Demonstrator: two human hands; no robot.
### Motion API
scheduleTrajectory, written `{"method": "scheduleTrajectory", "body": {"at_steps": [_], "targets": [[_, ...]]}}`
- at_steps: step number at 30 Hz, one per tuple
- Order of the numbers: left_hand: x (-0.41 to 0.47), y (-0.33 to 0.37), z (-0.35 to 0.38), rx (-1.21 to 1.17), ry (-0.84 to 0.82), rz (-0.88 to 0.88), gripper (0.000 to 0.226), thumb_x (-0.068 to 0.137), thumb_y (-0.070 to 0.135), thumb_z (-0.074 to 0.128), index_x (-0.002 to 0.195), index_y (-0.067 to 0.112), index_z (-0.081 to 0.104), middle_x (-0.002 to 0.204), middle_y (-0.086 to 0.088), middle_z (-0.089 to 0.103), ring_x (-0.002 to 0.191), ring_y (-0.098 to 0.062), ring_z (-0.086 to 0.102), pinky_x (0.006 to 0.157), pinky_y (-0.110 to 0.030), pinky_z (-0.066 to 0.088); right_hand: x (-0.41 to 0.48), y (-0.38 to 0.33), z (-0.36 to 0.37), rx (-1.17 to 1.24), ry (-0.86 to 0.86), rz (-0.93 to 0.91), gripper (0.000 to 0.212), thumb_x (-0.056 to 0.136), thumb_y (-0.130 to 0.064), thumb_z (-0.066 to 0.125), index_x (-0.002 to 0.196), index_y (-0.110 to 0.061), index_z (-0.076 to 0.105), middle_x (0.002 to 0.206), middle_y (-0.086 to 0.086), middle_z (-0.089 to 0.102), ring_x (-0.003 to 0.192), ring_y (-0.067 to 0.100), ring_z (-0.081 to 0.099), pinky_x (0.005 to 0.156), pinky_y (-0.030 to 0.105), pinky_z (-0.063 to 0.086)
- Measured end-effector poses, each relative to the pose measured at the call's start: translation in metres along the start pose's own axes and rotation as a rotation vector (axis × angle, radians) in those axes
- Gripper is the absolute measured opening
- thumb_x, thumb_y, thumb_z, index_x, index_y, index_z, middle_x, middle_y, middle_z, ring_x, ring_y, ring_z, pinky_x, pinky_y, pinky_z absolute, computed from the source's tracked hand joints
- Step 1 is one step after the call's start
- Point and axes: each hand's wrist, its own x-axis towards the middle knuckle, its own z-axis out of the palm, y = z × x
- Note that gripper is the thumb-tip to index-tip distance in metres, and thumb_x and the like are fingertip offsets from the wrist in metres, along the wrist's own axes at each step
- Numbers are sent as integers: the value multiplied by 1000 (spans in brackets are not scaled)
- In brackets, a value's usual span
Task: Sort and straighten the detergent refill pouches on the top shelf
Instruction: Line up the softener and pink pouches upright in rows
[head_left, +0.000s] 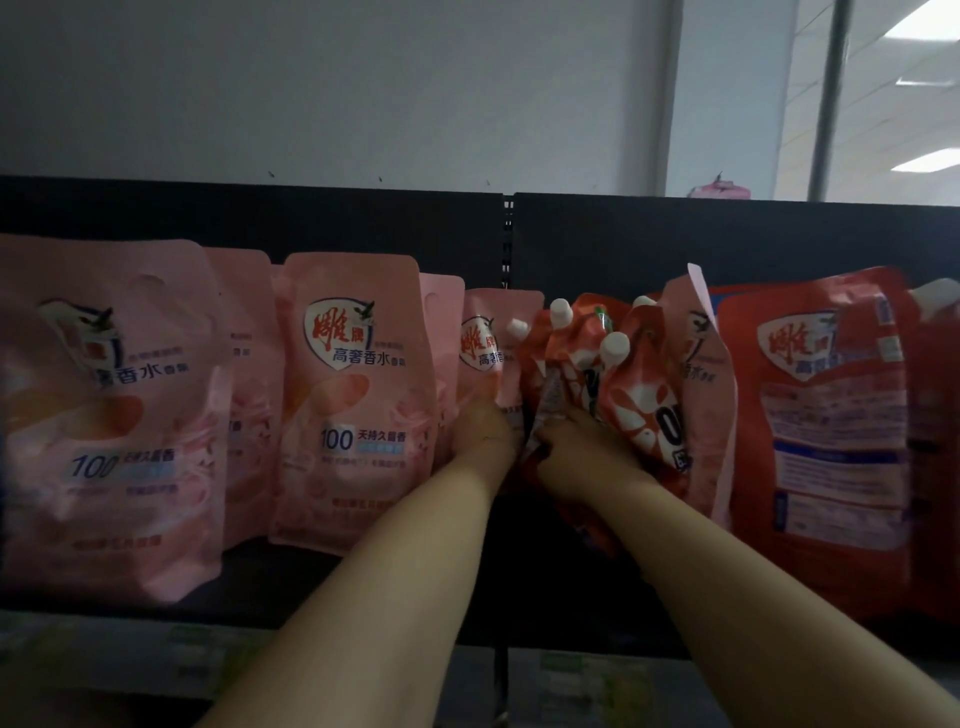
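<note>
Detergent refill pouches (353, 395) on top shelf (363, 587), in a row from 9 to 3 o'clock against dark back panel (260, 218).

Pink group (109, 415) at 9 o'clock: upright, long axis vertical, printed fronts facing out.
Large red pouches (831, 441) at 3 o'clock: upright, slight lean, fronts out.
Just right of centre: cluster of orange spouted pouches (639, 415), crumpled together, long axes tilted, white caps pointing toward 11–12 o'clock.
One stray pink pouch (696, 364) wedged edge-on at 3 o'clock of cluster, touching red pouches; top corner toward 12 o'clock, front turned sideways.

Left hand (483, 426): at 6 o'clock of small pink pouch (493, 353), fingers curled at its lower edge, apparently pinching it; fingertips hidden.
Right hand (576, 452): closed round lower part of orange cluster. Hands nearly touching.

Step, as judged: separating orange cluster from pink row. Middle unsorted; outer groups apparently tidy.

Risks:
- Pulling cluster as one bundle: a pouch slipping from grip and off shelf front at 6 o'clock; slick film, shifting contents.
- Dragging cluster: likely to catch stray pink pouch and topple it onto red pouches.
- Small pink pouch held only at bottom: prone to folding toward 6 o'clock once released unsupported.
- Squeezing below spouts: leak possible with a loose cap; cap tightness not discernible.
</note>
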Motion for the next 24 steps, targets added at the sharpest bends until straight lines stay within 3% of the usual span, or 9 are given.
{"method": "scheduleTrajectory", "body": {"at_steps": [3, 5, 8, 11, 14, 18, 22, 24], "targets": [[-11, 4, -4, 71, -7, 67, 52, 92, 18, 61, 140, 27, 44, 127, -12, 59, 113, -30, 56, 83, -23, 37, 2, 0, 1, 10, -1, 16, 42, 82, -34, 53, 123, -25, 59, 136, 1, 47, 120, 23, 48, 97, 30, 41], [-20, 11, -9, 227, -34, 119, 55, 88, 18, 65, 139, 20, 45, 122, -13, 61, 110, -32, 57, 83, -31, 43, 2, 0, 2, 18, 18, 24, 36, 85, -30, 52, 120, -24, 60, 132, 1, 50, 114, 23, 52, 90, 29, 43], [-19, 12, -9, 353, -13, 140, 37, 84, 25, 68, 119, 14, 62, 107, -13, 68, 96, -31, 64, 76, -33, 48, 4, 2, 3, 27, 59, 24, 30, 86, -28, 53, 115, -23, 60, 128, 1, 51, 110, 22, 53, 81, 26, 39], [-17, 18, -20, 218, 65, 141, 22, 88, 17, 58, 108, 8, 63, 102, -16, 66, 93, -35, 64, 81, -38, 53, 3, 4, 2, 42, 72, 28, 27, 85, -30, 56, 111, -24, 61, 123, 0, 54, 105, 21, 55, 78, 26, 40], [-14, 29, -34, 97, 127, 202, 26, 96, 14, 39, 105, 5, 61, 99, -18, 63, 91, -36, 60, 79, -41, 47, 3, 5, 3, 83, 64, 54, 25, 85, -29, 56, 109, -24, 63, 117, 0, 57, 97, 21, 57, 76, 27, 45], [-12, 49, -51, -112, 139, 147, 40, 87, 37, 29, 112, 13, 49, 81, -6, 59, 77, -29, 61, 70, -39, 49, 2, 4, 2, 125, 98, 3, 27, 84, -29, 57, 110, -26, 62, 113, 0, 61, 93, 21, 60, 80, 34, 52], [-13, 60, -58, -149, 180, 152, 32, 98, 24, 30, 126, 18, 45, 82, -3, 54, 80, -25, 56, 72, -36, 43, 1, 3, 5, 149, 95, -43, 37, 84, -26, 59, 121, -25, 57, 117, -2, 62, 96, 19, 61, 82, 34, 53], [-19, 65, -61, -140, 212, 226, 25, 101, 22, 31, 113, 13, 51, 86, -6, 56, 84, -26, 58, 69, -33, 42, 2, 4, 7, 173, 100, -1, 30, 83, -27, 59, 112, -25, 62, 106, -1, 66, 86, 17, 64, 77, 34, 56]]}}
